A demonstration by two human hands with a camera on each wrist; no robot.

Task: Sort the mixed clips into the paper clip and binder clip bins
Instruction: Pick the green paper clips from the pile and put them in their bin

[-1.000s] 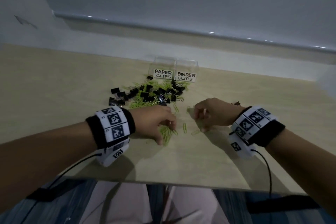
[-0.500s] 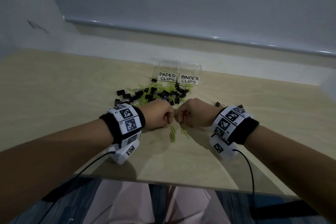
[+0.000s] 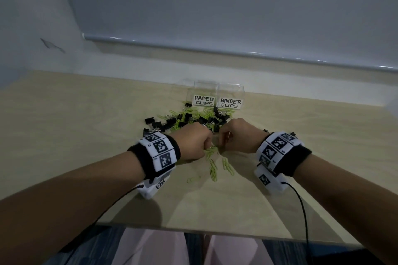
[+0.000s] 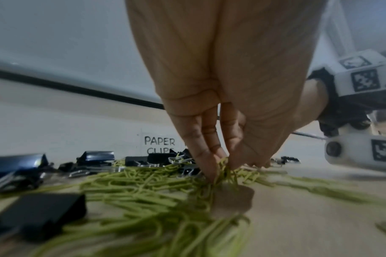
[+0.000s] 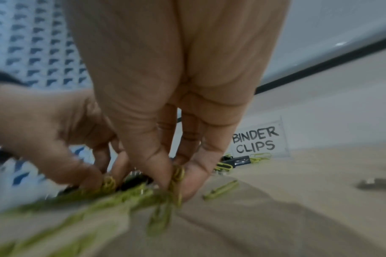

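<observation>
Green paper clips (image 3: 213,166) lie scattered on the table in front of a mixed pile of black binder clips (image 3: 163,123) and more green clips. My left hand (image 3: 193,144) and right hand (image 3: 234,139) meet knuckle to knuckle over the near clips. In the left wrist view the left hand's fingers (image 4: 207,156) pinch a bunch of green paper clips (image 4: 224,169). In the right wrist view the right hand's fingertips (image 5: 187,180) pinch green paper clips (image 5: 176,180) too. Two clear bins stand behind the pile, labelled PAPER CLIPS (image 3: 204,100) and BINDER CLIPS (image 3: 230,103).
The bins sit side by side near the far wall edge of the light wooden table (image 3: 75,127). The table's near edge (image 3: 215,233) runs just below my wrists. A few binder clips (image 3: 266,130) lie beyond my right wrist.
Both hands came together from apart, sweeping the loose green paper clips toward the middle and closing their fingers on them. The view has also tilted up slightly.
</observation>
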